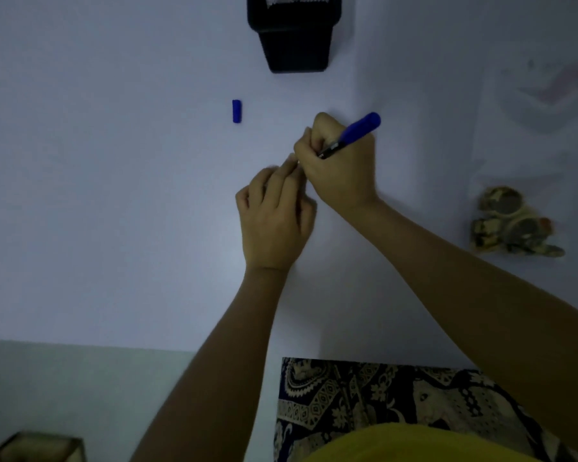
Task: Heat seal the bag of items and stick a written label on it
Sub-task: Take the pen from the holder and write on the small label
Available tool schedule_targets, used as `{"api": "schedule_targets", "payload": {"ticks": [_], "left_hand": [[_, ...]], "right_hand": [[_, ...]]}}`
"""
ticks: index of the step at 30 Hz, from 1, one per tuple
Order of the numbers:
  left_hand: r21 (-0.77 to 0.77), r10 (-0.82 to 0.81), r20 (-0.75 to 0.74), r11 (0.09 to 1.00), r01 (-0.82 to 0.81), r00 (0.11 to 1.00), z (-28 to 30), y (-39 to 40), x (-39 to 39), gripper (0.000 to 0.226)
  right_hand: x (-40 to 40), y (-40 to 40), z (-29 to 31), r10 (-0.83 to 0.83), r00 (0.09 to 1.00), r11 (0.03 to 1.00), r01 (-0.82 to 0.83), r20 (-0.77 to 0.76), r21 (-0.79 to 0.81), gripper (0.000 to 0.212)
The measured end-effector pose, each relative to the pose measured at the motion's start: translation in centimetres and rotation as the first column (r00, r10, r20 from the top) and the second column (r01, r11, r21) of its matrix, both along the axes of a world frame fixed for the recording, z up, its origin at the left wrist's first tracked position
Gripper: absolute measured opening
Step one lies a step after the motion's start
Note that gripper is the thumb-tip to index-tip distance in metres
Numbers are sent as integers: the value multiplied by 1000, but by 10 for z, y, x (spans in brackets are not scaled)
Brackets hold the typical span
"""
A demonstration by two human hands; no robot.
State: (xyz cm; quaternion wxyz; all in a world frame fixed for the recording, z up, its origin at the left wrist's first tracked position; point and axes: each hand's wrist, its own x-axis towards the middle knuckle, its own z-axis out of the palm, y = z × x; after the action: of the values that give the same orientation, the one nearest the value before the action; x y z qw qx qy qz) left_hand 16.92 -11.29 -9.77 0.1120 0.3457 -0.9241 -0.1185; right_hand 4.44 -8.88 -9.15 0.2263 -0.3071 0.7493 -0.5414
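My right hand (339,165) grips a blue marker (357,131) in a writing hold, its tip pointing down-left and hidden behind my fingers. My left hand (274,215) lies just left of it, fingertips pressed onto the white table (114,195) where the tip meets it. Whatever lies under the fingertips is hidden. The marker's blue cap (236,111) lies apart on the table, up and to the left. A clear bag (544,91), barely visible, rests at the far right. Tape rolls with a camouflage pattern (511,221) sit in a pile at the right.
A black container (296,38) stands at the table's far edge, centre. The near table edge runs across the lower view, with patterned fabric (381,401) and a yellow garment (397,445) below it. A wooden box corner (37,448) shows at the bottom left.
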Motion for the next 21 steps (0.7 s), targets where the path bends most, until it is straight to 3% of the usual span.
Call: {"api": "schedule_targets", "payload": {"ticks": [21], "left_hand": [[10, 4, 11, 1000, -4, 1000, -2, 2, 1, 27]], "right_hand": [[0, 0, -2, -53, 991, 998, 55, -121, 13, 31]]}}
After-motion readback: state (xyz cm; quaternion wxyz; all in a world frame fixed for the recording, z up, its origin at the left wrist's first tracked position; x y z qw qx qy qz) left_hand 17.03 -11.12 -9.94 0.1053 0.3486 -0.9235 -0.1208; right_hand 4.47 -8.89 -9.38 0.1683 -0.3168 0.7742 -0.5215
